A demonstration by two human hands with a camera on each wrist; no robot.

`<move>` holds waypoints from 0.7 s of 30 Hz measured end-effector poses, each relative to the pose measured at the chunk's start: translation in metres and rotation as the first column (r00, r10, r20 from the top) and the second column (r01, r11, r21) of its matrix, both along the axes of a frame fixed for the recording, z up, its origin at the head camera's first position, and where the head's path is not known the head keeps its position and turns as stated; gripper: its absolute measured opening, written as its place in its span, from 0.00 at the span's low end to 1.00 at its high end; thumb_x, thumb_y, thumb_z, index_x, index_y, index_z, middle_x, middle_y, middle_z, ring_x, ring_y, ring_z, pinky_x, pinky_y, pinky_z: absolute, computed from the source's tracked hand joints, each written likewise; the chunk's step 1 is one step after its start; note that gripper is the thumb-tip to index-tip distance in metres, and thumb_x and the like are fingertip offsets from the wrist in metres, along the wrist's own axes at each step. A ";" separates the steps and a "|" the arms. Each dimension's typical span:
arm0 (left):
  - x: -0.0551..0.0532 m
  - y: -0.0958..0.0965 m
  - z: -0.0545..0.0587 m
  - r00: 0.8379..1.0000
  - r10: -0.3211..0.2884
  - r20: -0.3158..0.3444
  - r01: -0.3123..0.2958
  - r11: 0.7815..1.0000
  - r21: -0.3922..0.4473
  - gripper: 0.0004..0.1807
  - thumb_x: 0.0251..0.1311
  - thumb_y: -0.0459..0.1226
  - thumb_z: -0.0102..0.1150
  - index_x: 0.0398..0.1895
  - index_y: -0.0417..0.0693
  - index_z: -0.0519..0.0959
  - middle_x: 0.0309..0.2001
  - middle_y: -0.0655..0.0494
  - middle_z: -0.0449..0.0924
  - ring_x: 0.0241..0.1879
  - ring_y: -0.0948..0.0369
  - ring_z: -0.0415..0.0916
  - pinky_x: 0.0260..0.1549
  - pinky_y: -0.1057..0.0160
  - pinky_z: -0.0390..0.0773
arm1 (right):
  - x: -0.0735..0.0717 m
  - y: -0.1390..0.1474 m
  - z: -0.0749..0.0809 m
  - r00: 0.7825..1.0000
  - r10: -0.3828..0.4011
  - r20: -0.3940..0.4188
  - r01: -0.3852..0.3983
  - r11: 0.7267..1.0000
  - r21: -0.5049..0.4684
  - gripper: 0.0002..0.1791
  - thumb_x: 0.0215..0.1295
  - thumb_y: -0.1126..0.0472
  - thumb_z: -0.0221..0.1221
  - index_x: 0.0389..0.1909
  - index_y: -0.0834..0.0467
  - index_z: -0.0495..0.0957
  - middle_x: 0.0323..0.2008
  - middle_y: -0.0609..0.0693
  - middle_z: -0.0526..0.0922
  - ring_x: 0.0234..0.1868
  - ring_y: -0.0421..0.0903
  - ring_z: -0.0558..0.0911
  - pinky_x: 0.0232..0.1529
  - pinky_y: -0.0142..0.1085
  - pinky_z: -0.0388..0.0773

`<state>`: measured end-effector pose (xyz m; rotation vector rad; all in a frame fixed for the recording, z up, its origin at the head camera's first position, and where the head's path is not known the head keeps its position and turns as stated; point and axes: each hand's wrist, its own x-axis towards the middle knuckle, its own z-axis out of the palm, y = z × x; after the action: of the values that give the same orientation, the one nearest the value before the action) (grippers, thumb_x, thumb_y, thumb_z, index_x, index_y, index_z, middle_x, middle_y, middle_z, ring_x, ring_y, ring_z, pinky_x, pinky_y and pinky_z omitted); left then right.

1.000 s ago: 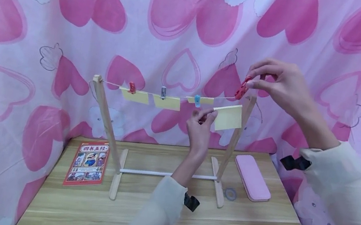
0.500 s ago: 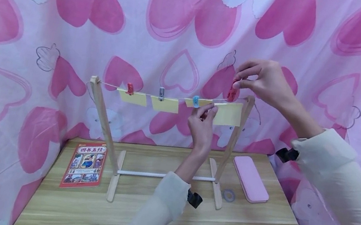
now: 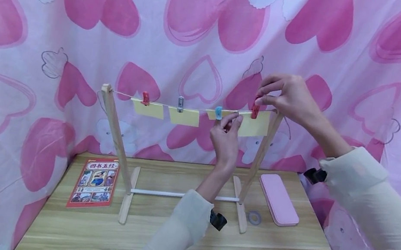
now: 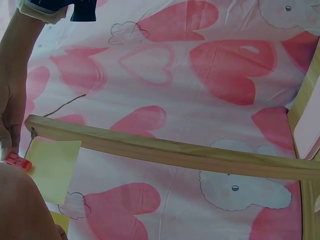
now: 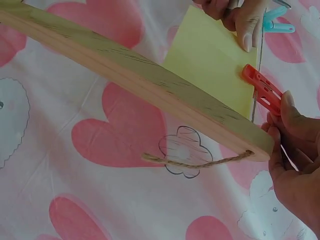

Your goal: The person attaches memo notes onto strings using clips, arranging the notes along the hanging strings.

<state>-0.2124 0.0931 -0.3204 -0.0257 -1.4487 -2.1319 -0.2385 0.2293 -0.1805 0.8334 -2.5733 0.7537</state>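
My right hand [image 3: 287,97] pinches a red clothespin [image 3: 255,111] by its upper end, over the string [image 3: 122,94]. The clothespin's lower end overlaps the top edge of a yellow sticky note [image 3: 254,127]. My left hand [image 3: 224,144] pinches that note near its upper left corner, just under the string. In the right wrist view, the clothespin [image 5: 262,89] lies across the string at the note's [image 5: 212,62] edge, with the left thumb [image 5: 247,35] further along. A blue clothespin [image 3: 218,112] holds another yellow note left of my left hand.
A second red clothespin [image 3: 145,98] and a grey one [image 3: 180,103] hold notes further left. Wooden posts [image 3: 116,138] carry the string, joined low by a white rod [image 3: 158,193]. On the table lie a book [image 3: 94,182], a tape roll [image 3: 254,217] and a pink case [image 3: 279,200].
My right hand has moved left and down, bringing the red clothespin onto the string and the note's top edge. My left hand has raised the note to the string.
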 end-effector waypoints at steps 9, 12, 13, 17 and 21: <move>0.001 0.001 0.001 0.999 -0.016 0.029 0.015 0.999 0.038 0.08 0.72 0.30 0.70 0.48 0.33 0.91 0.29 0.62 0.67 0.32 0.66 0.64 0.30 0.71 0.64 | 0.003 0.001 0.002 0.999 0.038 0.039 -0.041 0.997 0.061 0.09 0.66 0.68 0.75 0.46 0.64 0.93 0.54 0.59 0.88 0.62 0.57 0.82 0.58 0.51 0.76; 0.002 0.002 0.001 0.999 -0.018 0.028 0.017 0.999 0.034 0.08 0.72 0.30 0.70 0.47 0.32 0.91 0.28 0.63 0.68 0.31 0.67 0.65 0.29 0.71 0.64 | 0.002 0.003 0.002 0.998 0.056 0.027 -0.058 0.993 0.102 0.11 0.65 0.68 0.76 0.48 0.64 0.92 0.53 0.58 0.88 0.59 0.56 0.82 0.55 0.47 0.76; 0.002 0.002 0.001 0.999 -0.019 0.027 0.018 0.999 0.032 0.08 0.72 0.30 0.70 0.47 0.32 0.91 0.28 0.63 0.69 0.31 0.67 0.65 0.29 0.72 0.64 | 0.002 0.003 0.003 0.998 0.061 0.017 -0.063 0.991 0.114 0.12 0.65 0.68 0.76 0.48 0.64 0.92 0.52 0.58 0.88 0.58 0.56 0.82 0.53 0.44 0.76; 0.002 0.001 0.000 0.999 -0.032 0.032 0.031 0.999 0.017 0.09 0.73 0.32 0.70 0.47 0.32 0.90 0.29 0.63 0.70 0.31 0.67 0.64 0.29 0.72 0.64 | 0.001 0.005 0.002 0.997 0.076 0.000 -0.076 0.988 0.132 0.12 0.65 0.67 0.76 0.49 0.63 0.91 0.51 0.56 0.87 0.53 0.54 0.83 0.49 0.39 0.74; 0.002 0.001 -0.001 0.997 -0.050 0.053 0.050 0.999 0.002 0.09 0.74 0.33 0.70 0.47 0.33 0.90 0.29 0.63 0.69 0.32 0.66 0.65 0.30 0.71 0.64 | 0.001 0.007 -0.001 0.997 0.072 0.030 -0.075 0.990 0.121 0.13 0.66 0.67 0.75 0.51 0.63 0.90 0.53 0.57 0.85 0.53 0.54 0.84 0.50 0.40 0.77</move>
<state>-0.2102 0.0943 -0.3215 -0.0050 -1.4926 -2.1879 -0.2376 0.2367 -0.1815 0.9663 -2.6459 0.6362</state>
